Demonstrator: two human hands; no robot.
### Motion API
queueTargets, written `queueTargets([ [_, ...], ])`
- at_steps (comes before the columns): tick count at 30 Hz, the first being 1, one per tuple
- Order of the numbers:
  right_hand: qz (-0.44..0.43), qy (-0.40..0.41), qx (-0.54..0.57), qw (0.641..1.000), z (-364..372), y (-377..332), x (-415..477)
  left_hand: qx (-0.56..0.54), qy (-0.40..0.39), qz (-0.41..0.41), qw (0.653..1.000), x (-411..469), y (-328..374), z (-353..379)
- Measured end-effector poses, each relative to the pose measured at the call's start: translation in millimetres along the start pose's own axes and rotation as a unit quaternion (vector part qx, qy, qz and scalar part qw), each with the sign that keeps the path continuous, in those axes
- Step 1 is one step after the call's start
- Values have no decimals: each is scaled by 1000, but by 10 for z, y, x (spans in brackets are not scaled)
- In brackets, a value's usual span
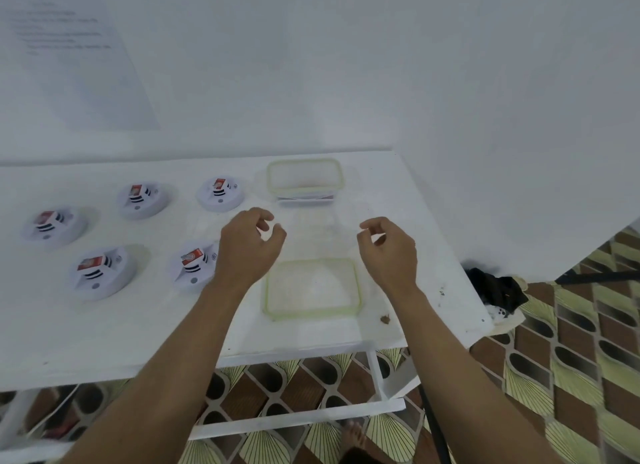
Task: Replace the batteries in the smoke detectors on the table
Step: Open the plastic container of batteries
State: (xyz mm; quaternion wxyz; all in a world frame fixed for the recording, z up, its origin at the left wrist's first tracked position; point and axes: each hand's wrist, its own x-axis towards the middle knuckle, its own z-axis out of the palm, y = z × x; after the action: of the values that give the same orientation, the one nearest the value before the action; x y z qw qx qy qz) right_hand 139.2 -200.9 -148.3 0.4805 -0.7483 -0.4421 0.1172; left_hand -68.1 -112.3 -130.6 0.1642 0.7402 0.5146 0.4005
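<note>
You have soft, even light with a cool bluish cast. Nothing is blown out, but contrast is low, and the white table (104,325) nearly melts into the white wall (346,65). The smoke detectors (104,283) throw faint, soft-edged shadows to their right, so the light reaches you from the left. The sheet of paper (79,65) on the wall is too blurred to read. The wide lens bows the table's far edge and stretches the floor tiles (571,359) towards the lower right corner. The whole frame looks slightly soft.
</note>
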Motion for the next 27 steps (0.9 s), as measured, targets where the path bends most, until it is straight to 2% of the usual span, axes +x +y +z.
queueTargets([
  [3,-7,9,25,1000,48,-152,271,-18,-3,11,1000,293,61,82],
  [6,-2,-29,29,999,186,-215,635,-11,-7,0,1000,638,58,233],
  [9,14,-72,37,997,365,-193,1036,26,-16,-45,999,972,-10,425],
  [13,78,-146,70,984,562,-159,1488,62,-93,-143,983,1342,-88,650],
  [16,119,-216,85,965,697,-119,1722,31,-145,-191,970,1545,-206,779],
  [20,112,-284,67,950,841,-75,1857,-5,-177,-210,961,1651,-342,887],
  [25,87,-271,59,957,947,-40,1980,-113,-158,-262,946,1714,-375,993],
  [27,87,-268,58,958,970,-32,2026,-116,-139,-263,948,1741,-358,1016],
])
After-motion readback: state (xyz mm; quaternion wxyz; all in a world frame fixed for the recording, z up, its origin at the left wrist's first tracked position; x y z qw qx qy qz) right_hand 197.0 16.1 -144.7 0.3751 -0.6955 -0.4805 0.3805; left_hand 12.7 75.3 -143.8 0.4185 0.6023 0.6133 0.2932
